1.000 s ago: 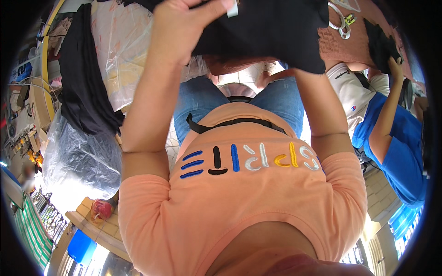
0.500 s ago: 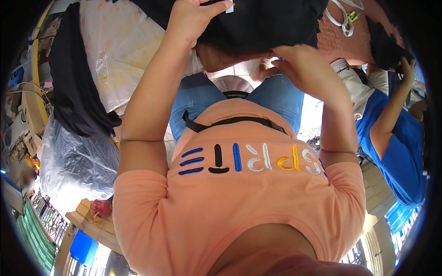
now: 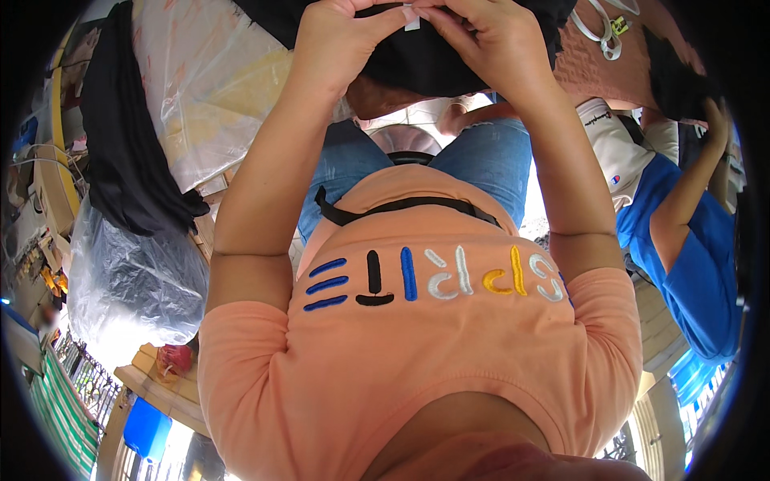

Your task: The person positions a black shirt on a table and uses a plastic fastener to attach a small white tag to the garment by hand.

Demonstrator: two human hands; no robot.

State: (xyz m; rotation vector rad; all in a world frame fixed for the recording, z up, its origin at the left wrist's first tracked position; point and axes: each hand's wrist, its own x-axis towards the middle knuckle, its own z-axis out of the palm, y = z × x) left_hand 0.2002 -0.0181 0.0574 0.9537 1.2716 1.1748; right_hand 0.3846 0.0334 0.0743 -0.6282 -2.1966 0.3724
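Black cloth (image 3: 413, 64) is spread at the top of the head view, over the front of a brownish surface. A small white tag (image 3: 412, 22) stands out against it. My left hand (image 3: 341, 40) pinches the cloth just left of the tag, thumb pressed toward the fingers. From the other side my right hand (image 3: 501, 40) meets it, thumb and fingers closed on the cloth next to the tag. The fingertips of both hands nearly touch, and the upper frame edge cuts off part of them.
To the left, long black fabric (image 3: 120, 136) hangs beside a clear plastic sheet (image 3: 204, 88). White straps (image 3: 597, 32) lie on brown cloth (image 3: 581, 68) at the upper right. A person in a blue top (image 3: 682, 248) works close by on the right, hand at other dark cloth.
My right hand has risen from the cloth's lower edge to the white tag, joining my left hand there. The left hand stays near the tag.
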